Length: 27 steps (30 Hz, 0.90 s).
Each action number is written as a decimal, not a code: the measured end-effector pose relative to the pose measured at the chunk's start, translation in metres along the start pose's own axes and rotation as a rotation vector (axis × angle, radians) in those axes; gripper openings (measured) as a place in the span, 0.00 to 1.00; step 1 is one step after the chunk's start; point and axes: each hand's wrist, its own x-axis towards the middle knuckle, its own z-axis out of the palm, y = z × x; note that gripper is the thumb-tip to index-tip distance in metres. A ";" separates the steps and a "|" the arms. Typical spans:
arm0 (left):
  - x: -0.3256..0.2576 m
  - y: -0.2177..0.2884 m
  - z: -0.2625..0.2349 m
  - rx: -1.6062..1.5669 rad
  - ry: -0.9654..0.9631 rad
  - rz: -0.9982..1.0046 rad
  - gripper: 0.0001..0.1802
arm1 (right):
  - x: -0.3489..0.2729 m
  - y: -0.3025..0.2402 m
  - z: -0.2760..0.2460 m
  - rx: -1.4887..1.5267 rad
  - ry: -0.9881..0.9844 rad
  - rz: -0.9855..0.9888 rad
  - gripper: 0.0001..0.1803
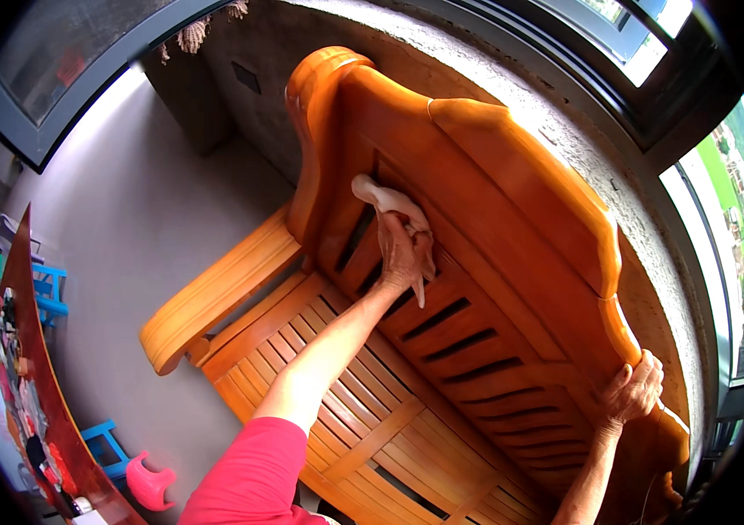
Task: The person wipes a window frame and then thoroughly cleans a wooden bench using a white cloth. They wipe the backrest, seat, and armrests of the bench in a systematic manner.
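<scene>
A large varnished orange-brown wooden bench (372,442) with a slatted seat and a slatted back fills the middle. My left hand (403,258) reaches across the seat and presses a bunched white cloth (394,201) against the backrest (512,254), above its upright slots. Part of the cloth sticks out past my fingers on both sides. On the right, my right hand (633,389) is closed over the curved top edge of the backrest. The wooden armrest (223,293) juts out to the left of my left arm.
Behind the bench runs a rough wall ledge (556,122) below windows (722,227). At the left stands a red-brown table (57,411) crowded with items. Blue stools (105,446) and a pink plastic stool (150,481) are beside it on the grey floor (153,201).
</scene>
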 end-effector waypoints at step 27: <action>-0.014 -0.015 -0.004 -0.594 0.058 -1.021 0.20 | -0.002 0.001 0.002 0.011 0.059 -0.014 0.29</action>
